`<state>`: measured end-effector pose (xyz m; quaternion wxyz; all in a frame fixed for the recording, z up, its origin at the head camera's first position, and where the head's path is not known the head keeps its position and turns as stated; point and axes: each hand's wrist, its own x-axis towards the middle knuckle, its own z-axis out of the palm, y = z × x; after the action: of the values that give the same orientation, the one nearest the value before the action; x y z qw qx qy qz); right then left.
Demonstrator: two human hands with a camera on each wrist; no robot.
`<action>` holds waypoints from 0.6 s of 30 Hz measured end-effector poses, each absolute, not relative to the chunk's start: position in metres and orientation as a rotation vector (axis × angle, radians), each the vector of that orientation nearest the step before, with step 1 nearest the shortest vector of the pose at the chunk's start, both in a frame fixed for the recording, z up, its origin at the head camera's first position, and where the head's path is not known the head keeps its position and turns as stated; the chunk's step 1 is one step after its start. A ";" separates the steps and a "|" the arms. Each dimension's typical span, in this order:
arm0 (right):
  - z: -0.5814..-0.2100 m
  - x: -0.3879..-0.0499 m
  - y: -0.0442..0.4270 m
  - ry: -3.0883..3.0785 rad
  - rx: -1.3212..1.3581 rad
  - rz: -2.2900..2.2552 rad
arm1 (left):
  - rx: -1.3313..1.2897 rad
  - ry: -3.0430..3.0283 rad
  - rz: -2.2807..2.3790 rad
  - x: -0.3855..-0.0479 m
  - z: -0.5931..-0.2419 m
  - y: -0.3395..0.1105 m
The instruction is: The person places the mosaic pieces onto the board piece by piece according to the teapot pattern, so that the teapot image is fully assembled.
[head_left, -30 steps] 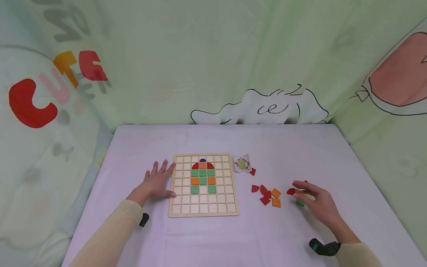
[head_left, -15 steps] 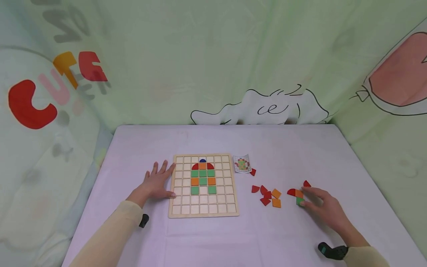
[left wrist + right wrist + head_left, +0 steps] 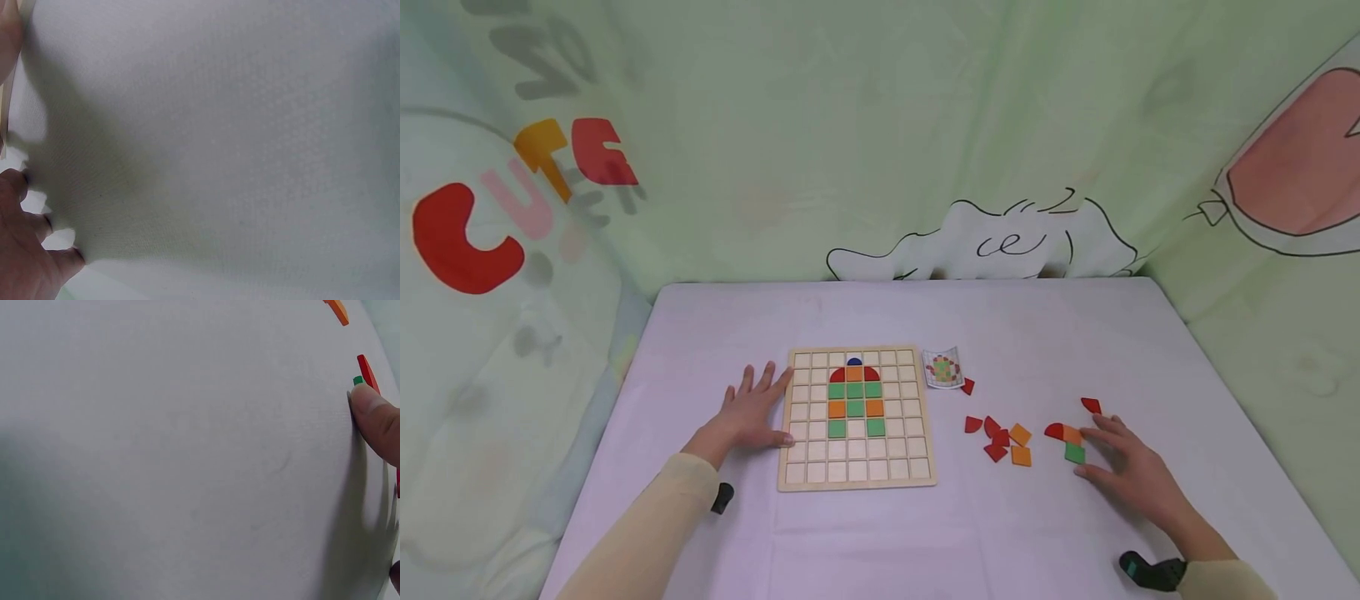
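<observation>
A wooden grid board (image 3: pixel 898 482) lies left of centre, with green, orange, red and blue pieces in its upper middle squares. The left hand (image 3: pixel 747 415) rests at its left edge, fingers spread, thumb and a fingertip touching the frame. Over at the right, the right hand (image 3: pixel 1138 482) has thumb and fingers apart beside a green square (image 3: pixel 1075 452) and an orange square (image 3: pixel 1071 435); a red piece (image 3: pixel 1054 431) adjoins them. Another red piece (image 3: pixel 1091 405) lies just beyond its fingertips. In the right wrist view the thumb (image 3: pixel 375 415) partly covers the green piece (image 3: pixel 357 380).
A small picture card (image 3: pixel 943 368) lies by the board's upper right corner, overlapping a red piece (image 3: pixel 968 387). Several loose red pieces (image 3: pixel 996 452) and two orange squares (image 3: pixel 1021 456) lie between board and right hand. Curtains stand behind the table.
The right hand has moved right and away from the orange and green squares, which now show uncovered. The far red piece has turned and shifted slightly. The left hand stays at the board.
</observation>
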<state>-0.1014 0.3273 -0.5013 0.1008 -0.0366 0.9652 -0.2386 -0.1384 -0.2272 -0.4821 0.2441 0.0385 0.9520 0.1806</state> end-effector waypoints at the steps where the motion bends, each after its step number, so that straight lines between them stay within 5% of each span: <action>1: -0.502 -0.101 0.327 2.859 -0.102 -0.695 | 0.106 2.601 0.499 -0.138 -0.481 -0.227; 18: -0.509 -0.098 0.325 2.952 -0.103 -0.691 | 0.111 2.597 0.517 -0.137 -0.480 -0.227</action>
<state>-0.0979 0.3249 -0.5094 0.0541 -0.0340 0.9717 -0.2276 -0.1368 -0.2274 -0.4803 0.2431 0.0405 0.9505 0.1894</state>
